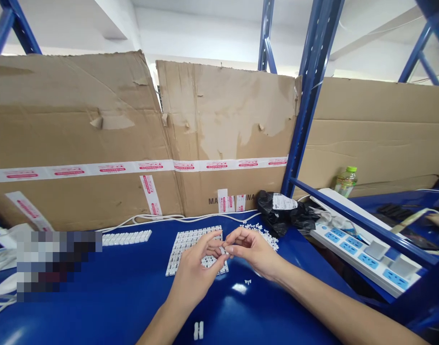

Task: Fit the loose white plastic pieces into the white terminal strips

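My left hand (198, 268) and my right hand (254, 253) meet over the blue table, fingertips pinched together on a small white plastic piece (223, 250). Its exact kind is too small to tell. Behind and below the hands lies a grid of white plastic parts (179, 251) in rows, partly covered by my left hand. A pile of small white pieces (266, 234) is spread just beyond my right hand. Nearer to me, a tiny white piece (248, 281) lies by itself, and two white oblong parts (198, 330) sit side by side at the front.
A row of white parts (128, 237) lies at the back left, near white cables. At the back right are a black plastic bag (277, 213) and a white power strip (366, 261) behind a blue rail. Cardboard sheets (226, 115) wall off the rear. A green-capped bottle (346, 182) stands farther right.
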`<state>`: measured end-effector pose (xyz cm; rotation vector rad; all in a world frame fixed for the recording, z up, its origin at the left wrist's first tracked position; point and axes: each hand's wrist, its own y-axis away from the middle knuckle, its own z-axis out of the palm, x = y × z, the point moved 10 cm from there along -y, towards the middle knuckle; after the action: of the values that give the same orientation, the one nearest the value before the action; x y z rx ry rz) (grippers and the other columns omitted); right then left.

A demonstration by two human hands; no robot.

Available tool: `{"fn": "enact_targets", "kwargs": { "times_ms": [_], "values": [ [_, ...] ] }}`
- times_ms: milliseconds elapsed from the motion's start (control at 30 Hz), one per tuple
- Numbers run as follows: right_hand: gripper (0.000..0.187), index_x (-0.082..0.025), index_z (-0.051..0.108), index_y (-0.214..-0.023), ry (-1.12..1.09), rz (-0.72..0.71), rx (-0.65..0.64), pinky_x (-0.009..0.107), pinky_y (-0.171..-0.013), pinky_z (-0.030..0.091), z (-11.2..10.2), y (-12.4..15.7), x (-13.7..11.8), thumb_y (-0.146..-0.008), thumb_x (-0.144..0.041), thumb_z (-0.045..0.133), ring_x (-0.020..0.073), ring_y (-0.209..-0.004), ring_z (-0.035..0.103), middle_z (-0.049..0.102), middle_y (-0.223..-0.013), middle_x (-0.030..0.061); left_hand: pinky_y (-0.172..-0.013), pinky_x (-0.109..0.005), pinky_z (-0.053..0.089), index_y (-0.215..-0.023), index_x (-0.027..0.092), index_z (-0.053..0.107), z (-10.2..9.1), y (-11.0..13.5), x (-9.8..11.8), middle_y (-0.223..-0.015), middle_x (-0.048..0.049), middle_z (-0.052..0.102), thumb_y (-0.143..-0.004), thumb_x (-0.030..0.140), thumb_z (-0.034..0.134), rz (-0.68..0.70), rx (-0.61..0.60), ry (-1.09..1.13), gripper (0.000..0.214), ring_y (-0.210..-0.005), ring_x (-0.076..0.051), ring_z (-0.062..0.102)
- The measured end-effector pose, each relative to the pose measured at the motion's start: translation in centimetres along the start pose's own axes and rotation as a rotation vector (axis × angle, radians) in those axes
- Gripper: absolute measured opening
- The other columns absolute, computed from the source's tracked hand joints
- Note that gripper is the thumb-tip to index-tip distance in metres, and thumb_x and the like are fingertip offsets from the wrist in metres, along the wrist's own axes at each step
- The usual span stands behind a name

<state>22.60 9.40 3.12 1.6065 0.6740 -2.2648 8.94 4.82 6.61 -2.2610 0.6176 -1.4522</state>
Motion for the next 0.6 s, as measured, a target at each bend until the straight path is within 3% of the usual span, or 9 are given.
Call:
{"fn": "enact_targets", "kwargs": {
  "times_ms": [167, 333, 467, 533, 600],
  "values": [
    [0.029, -0.019, 0.073, -0.091, -0.014, -0.022, 0.008, 0.028, -0.076, 0.053, 0.0, 0.0, -0.1, -0.078, -0.031, 0.095, 0.0131, -0.078, 0.065, 0.071, -0.091, 0.0006, -0.087, -0.033, 0.068, -0.134, 0.034, 0.062, -0.1, 0.3, -0.1, -0.101, 0.0039, 0.083, -0.092, 0.022, 0.075, 0.003, 0.023, -0.005, 0.045, -0.088, -0.018, 0.081],
    [0.038, -0.020, 0.066, -0.090, -0.027, -0.018, 0.051, 0.026, -0.068, 0.050, -0.2, -0.3, 0.7, -0.073, -0.033, 0.097, 0.0124, -0.073, 0.062, 0.066, -0.085, -0.0019, -0.087, -0.033, 0.067, -0.135, 0.033, 0.063, 0.1, 0.6, 0.8, -0.103, 0.0033, 0.083, -0.092, 0.018, 0.076, 0.095, 0.031, -0.103, 0.048, -0.087, -0.017, 0.080],
    [0.035, -0.021, 0.066, -0.097, 0.210, -0.007, 0.036, 0.025, -0.061, 0.044, -1.2, -0.2, -0.9, -0.082, -0.042, 0.089, 0.0098, -0.060, 0.053, 0.061, -0.073, -0.0061, -0.085, -0.033, 0.066, -0.129, 0.029, 0.069, -0.4, 0.4, 1.7, -0.107, -0.0009, 0.082, -0.094, 0.020, 0.074, 0.192, 0.057, -0.179, 0.036, -0.086, -0.018, 0.079],
    [0.027, -0.020, 0.069, -0.093, 0.492, -0.005, -0.071, 0.025, -0.062, 0.044, -1.4, 0.1, -2.2, -0.087, -0.041, 0.084, 0.0111, -0.062, 0.055, 0.064, -0.073, -0.0039, -0.083, -0.034, 0.066, -0.114, 0.027, 0.075, -0.8, 0.1, 1.8, -0.108, -0.0031, 0.080, -0.097, 0.021, 0.070, 0.204, 0.067, -0.206, 0.019, -0.088, -0.020, 0.079],
    [0.024, -0.019, 0.075, -0.089, 0.702, 0.082, -0.306, 0.025, -0.065, 0.047, -0.8, 0.9, -1.8, -0.083, -0.038, 0.088, 0.0133, -0.068, 0.061, 0.071, -0.078, -0.0006, -0.082, -0.034, 0.067, -0.100, 0.026, 0.079, -1.2, -0.1, 1.5, -0.107, -0.0042, 0.080, -0.097, 0.022, 0.068, 0.181, 0.075, -0.211, 0.011, -0.091, -0.021, 0.079]
  ]
}}
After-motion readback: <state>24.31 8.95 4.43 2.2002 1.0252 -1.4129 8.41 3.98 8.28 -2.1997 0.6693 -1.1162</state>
